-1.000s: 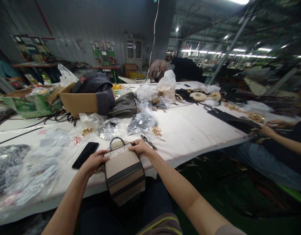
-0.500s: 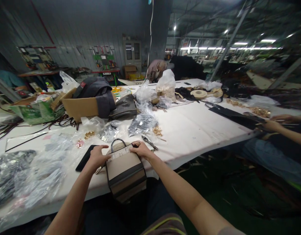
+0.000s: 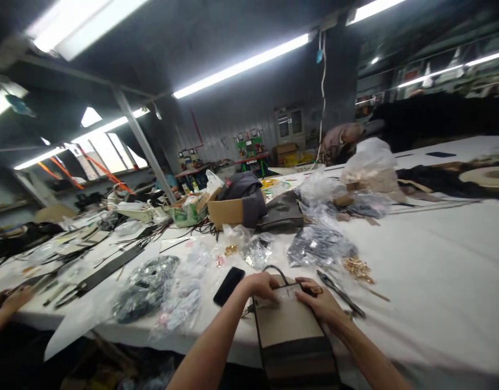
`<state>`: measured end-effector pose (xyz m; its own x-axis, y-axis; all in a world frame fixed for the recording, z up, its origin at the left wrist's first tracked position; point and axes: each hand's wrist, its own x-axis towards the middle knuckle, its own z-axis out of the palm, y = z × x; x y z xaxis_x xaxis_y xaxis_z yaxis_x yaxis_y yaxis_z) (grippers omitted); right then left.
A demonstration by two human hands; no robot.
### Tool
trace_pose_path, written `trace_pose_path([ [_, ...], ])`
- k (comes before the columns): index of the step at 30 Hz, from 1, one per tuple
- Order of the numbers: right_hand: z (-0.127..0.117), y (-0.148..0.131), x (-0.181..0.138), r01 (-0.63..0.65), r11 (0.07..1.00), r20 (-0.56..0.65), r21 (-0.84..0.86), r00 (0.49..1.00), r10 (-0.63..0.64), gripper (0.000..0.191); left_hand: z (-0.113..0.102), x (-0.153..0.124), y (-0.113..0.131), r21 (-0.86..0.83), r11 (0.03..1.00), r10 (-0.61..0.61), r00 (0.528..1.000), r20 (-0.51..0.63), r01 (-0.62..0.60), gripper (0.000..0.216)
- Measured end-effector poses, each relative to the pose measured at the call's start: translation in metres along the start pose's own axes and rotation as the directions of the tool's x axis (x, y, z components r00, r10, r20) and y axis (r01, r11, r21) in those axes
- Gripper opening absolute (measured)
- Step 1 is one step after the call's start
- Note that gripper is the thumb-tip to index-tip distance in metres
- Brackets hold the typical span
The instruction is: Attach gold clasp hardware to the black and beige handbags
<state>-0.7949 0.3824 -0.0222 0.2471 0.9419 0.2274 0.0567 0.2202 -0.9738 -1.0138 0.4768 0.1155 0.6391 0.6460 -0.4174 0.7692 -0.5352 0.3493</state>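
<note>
A small handbag (image 3: pixel 290 322) with beige and dark panels and a thin dark top handle (image 3: pixel 277 272) leans at the table's front edge. My left hand (image 3: pixel 260 287) lies over its upper left corner. The fingers are stretched out on the panel, their tips blurred. My right hand (image 3: pixel 320 300) grips the upper right edge, thumb on the front face. By the right fingers is a small dark loop I cannot make out. Pale marks or a thin pale piece show on the panel between my hands. Pliers (image 3: pixel 341 293) lie just right of my right hand.
A black phone (image 3: pixel 228 286) lies left of the bag. Behind are bagged dark parts (image 3: pixel 320 245), gold hardware (image 3: pixel 357 268) and a cardboard box (image 3: pixel 227 212) of dark cloth. Plastic-wrapped items (image 3: pixel 146 287) lie left. Another person's hand (image 3: pixel 17 298) is at far left.
The view has swung left and up, shifting everything rightward in the picture. My left fingers have come down over the bag's upper panel. My right hand keeps its grip.
</note>
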Motion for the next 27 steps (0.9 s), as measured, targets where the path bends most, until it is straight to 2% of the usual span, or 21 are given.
trace_pose_path([
  [4, 0.0, 0.002, -0.001, 0.039, 0.999, 0.041, -0.021, 0.998, -0.038, 0.034, -0.017, 0.006, 0.007, 0.035, 0.999, 0.005, 0.988, 0.155, -0.011, 0.027],
  [7, 0.001, 0.003, -0.001, 0.047, 0.999, 0.057, -0.018, 0.997, -0.046, 0.034, -0.026, 0.007, 0.014, 0.019, 1.0, 0.013, 0.97, 0.244, -0.018, 0.03],
  [11, 0.002, -0.007, -0.007, 0.059, 0.998, 0.053, -0.029, 0.997, -0.057, 0.036, -0.023, 0.003, 0.014, -0.076, 0.997, 0.036, 0.947, 0.319, -0.012, 0.037],
  [14, 0.004, -0.012, -0.01, 0.076, 0.996, 0.046, -0.044, 0.996, -0.074, 0.033, -0.014, 0.006, 0.003, -0.186, 0.983, 0.074, 0.933, 0.351, -0.008, 0.038],
  [20, 0.008, 0.008, -0.006, 0.099, 0.995, 0.017, -0.026, 0.995, -0.098, 0.03, 0.003, 0.02, -0.018, -0.364, 0.931, 0.127, 0.921, 0.367, 0.017, 0.036],
  [27, 0.008, 0.015, -0.003, 0.125, 0.992, 0.005, -0.019, 0.992, -0.125, 0.028, 0.011, 0.011, -0.021, -0.452, 0.891, 0.081, 0.96, 0.269, 0.051, 0.037],
])
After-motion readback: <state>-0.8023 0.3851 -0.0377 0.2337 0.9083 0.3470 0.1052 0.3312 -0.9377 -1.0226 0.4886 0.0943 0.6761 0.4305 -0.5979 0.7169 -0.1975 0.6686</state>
